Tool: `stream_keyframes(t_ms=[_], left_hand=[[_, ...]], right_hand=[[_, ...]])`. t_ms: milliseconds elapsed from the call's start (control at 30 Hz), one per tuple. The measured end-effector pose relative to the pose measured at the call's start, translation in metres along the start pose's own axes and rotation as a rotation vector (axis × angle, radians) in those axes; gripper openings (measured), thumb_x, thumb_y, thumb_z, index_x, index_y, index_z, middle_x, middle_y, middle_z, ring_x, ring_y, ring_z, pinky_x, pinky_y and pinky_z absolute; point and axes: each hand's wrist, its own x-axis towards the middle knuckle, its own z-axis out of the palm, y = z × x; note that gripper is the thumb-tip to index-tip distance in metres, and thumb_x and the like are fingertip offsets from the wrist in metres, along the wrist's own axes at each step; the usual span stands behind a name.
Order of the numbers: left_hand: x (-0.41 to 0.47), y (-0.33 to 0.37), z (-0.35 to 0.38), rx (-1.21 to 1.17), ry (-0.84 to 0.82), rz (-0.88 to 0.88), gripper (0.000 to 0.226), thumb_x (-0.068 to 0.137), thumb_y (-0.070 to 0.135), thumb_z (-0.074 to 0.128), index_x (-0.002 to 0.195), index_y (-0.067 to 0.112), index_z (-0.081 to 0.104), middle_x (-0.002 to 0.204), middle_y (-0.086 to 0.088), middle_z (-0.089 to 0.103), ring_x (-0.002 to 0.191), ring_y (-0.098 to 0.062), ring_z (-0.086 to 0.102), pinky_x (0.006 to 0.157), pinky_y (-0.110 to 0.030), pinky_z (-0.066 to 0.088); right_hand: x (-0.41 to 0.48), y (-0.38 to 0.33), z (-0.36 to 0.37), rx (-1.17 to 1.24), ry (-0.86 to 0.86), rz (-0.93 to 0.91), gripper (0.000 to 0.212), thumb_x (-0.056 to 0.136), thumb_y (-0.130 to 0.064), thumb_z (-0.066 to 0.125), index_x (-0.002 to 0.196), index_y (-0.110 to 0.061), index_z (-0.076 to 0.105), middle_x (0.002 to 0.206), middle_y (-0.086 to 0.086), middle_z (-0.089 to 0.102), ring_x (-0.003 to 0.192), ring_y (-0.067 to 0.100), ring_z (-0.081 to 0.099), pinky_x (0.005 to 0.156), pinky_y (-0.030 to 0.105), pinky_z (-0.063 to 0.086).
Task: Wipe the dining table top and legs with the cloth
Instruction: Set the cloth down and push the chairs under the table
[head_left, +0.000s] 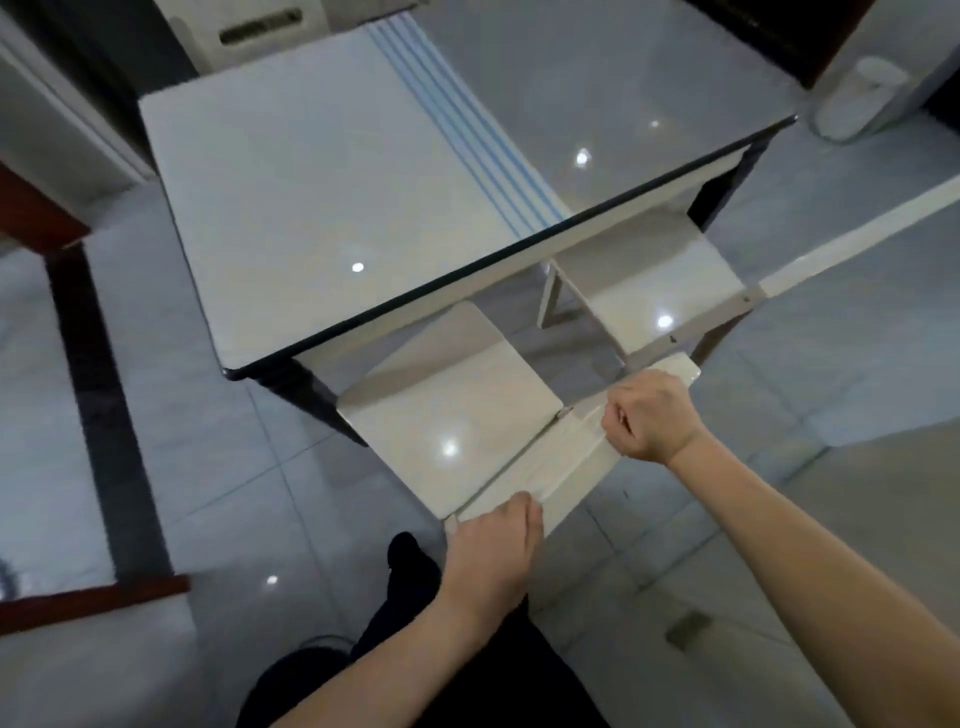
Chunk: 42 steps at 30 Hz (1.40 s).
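The dining table (322, 208) has a glossy white top with blue stripes and a dark edge; one dark leg (322, 400) shows under its near corner. A cream chair (457, 415) is tucked against the table's near side. My left hand (493, 551) grips the near end of the chair's backrest (566, 452). My right hand (649, 415) grips the far end of the same backrest, fingers curled over it. No cloth is in view.
A second cream chair (654, 275) stands further right under the table edge. Glossy grey floor tiles (218, 467) surround the table. A white bin (857, 98) sits at the far right, dark wooden trim (88, 597) at the left. My dark trouser leg (410, 566) is below.
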Motion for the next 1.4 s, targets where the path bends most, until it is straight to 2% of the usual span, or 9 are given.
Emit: stream_keyframes(t_ms=[67, 233, 333, 400, 567, 733, 1067, 1300, 1400], left_hand=[[0.001, -0.003, -0.001, 0.007, -0.002, -0.005, 0.038, 0.054, 0.02, 0.082, 0.072, 0.019, 0.048, 0.055, 0.004, 0.051, 0.034, -0.016, 0.046, 0.029, -0.019, 0.026], [0.006, -0.018, -0.006, 0.013, 0.037, -0.032, 0.038, 0.053, 0.029, 0.083, 0.069, 0.023, 0.049, 0.049, 0.006, 0.052, 0.032, -0.013, 0.048, 0.028, -0.017, 0.028], [0.008, -0.033, -0.008, -0.006, 0.041, -0.094, 0.02, 0.075, 0.039, 0.061, 0.071, 0.024, 0.048, 0.05, 0.006, 0.057, 0.037, -0.013, 0.053, 0.03, -0.021, 0.031], [0.008, -0.043, -0.006, -0.122, 0.039, -0.205, 0.031, 0.088, 0.041, 0.038, 0.069, 0.021, 0.052, 0.055, 0.001, 0.063, 0.045, -0.021, 0.059, 0.036, -0.026, 0.036], [0.015, -0.071, -0.011, -0.143, 0.096, -0.182, 0.041, 0.091, 0.041, 0.028, 0.071, 0.015, 0.053, 0.065, -0.006, 0.067, 0.057, -0.031, 0.062, 0.045, -0.032, 0.044], [0.03, -0.106, -0.021, -0.157, 0.129, -0.177, 0.053, 0.089, 0.046, 0.013, 0.077, 0.016, 0.056, 0.079, -0.007, 0.07, 0.072, -0.031, 0.064, 0.057, -0.033, 0.044], [0.076, -0.181, -0.034, -0.137, 0.131, -0.182, 0.051, 0.091, 0.047, 0.016, 0.064, 0.016, 0.046, 0.064, -0.004, 0.064, 0.059, -0.026, 0.057, 0.055, -0.035, 0.047], [0.113, -0.227, -0.044, -0.152, 0.145, -0.165, 0.052, 0.085, 0.054, 0.011, 0.062, 0.018, 0.041, 0.069, -0.007, 0.065, 0.067, -0.03, 0.059, 0.054, -0.029, 0.03], [0.125, -0.244, -0.047, -0.154, 0.163, -0.149, 0.045, 0.086, 0.052, 0.014, 0.062, 0.021, 0.035, 0.067, -0.007, 0.065, 0.066, -0.032, 0.058, 0.054, -0.03, 0.033]], right_hand=[[0.002, -0.002, 0.001, -0.007, 0.021, 0.003, 0.033, 0.072, -0.028, 0.042, 0.042, -0.015, 0.049, 0.042, 0.004, 0.051, 0.037, 0.026, 0.046, 0.044, 0.028, 0.038], [0.016, -0.007, 0.002, -0.02, 0.084, -0.004, 0.036, 0.072, -0.027, 0.04, 0.039, -0.014, 0.05, 0.038, 0.005, 0.05, 0.033, 0.026, 0.046, 0.043, 0.025, 0.037], [0.026, -0.016, 0.004, -0.025, 0.102, 0.001, 0.038, 0.072, -0.027, 0.039, 0.038, -0.014, 0.05, 0.037, 0.005, 0.049, 0.032, 0.026, 0.046, 0.041, 0.025, 0.037], [0.03, -0.021, 0.007, -0.033, 0.113, 0.016, 0.039, 0.071, -0.027, 0.039, 0.037, -0.013, 0.05, 0.037, 0.006, 0.049, 0.032, 0.026, 0.046, 0.042, 0.024, 0.036], [0.049, -0.034, 0.012, -0.053, 0.131, 0.058, 0.04, 0.071, -0.027, 0.039, 0.038, -0.011, 0.054, 0.037, 0.007, 0.05, 0.032, 0.026, 0.048, 0.044, 0.02, 0.03], [0.077, -0.045, 0.023, -0.019, 0.071, 0.128, 0.042, 0.074, -0.029, 0.039, 0.042, -0.009, 0.058, 0.039, 0.01, 0.053, 0.035, 0.03, 0.05, 0.044, 0.023, 0.036], [0.151, -0.051, 0.035, 0.022, 0.027, 0.115, 0.046, 0.074, -0.031, 0.033, 0.04, -0.009, 0.055, 0.039, 0.008, 0.052, 0.035, 0.028, 0.049, 0.044, 0.02, 0.026], [0.203, -0.03, 0.043, -0.022, 0.02, -0.222, 0.046, 0.087, -0.036, 0.033, 0.051, -0.015, 0.051, 0.045, 0.001, 0.053, 0.039, 0.024, 0.05, 0.042, 0.023, 0.031], [0.223, -0.032, 0.048, -0.032, 0.071, -0.215, 0.042, 0.085, -0.029, 0.036, 0.049, -0.014, 0.052, 0.044, 0.003, 0.054, 0.037, 0.026, 0.05, 0.041, 0.023, 0.029]])
